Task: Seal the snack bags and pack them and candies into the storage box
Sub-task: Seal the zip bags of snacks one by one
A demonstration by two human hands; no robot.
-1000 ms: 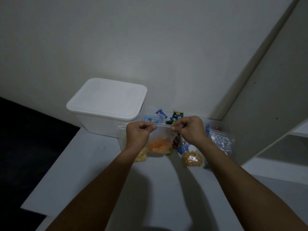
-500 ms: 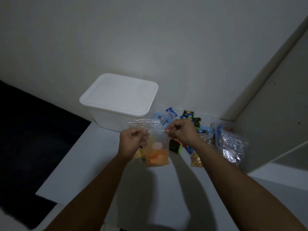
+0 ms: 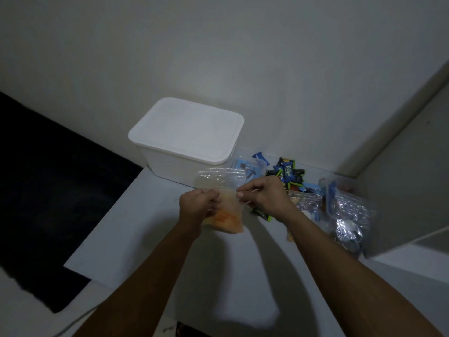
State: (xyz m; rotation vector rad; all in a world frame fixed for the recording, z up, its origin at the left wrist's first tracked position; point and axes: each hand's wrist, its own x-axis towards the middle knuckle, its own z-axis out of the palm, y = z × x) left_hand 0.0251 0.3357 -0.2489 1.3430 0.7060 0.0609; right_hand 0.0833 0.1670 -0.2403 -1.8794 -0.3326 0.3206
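Both hands pinch the top edge of a clear zip bag of orange snacks (image 3: 224, 216), left hand (image 3: 196, 206) and right hand (image 3: 263, 199) close together. Its seal runs left to right between them. Beyond, the lidded white plastic storage box (image 3: 187, 139) sits far-left, nearer the left hand; wrapped candies (image 3: 286, 175) lie far-right.

Head-worn camera looks forward and down, close over the table (image 3: 145, 239).

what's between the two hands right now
In the head view, the top strip of the clear snack bag of orange pieces spans the gap between the left hand and right hand, both pinching it.
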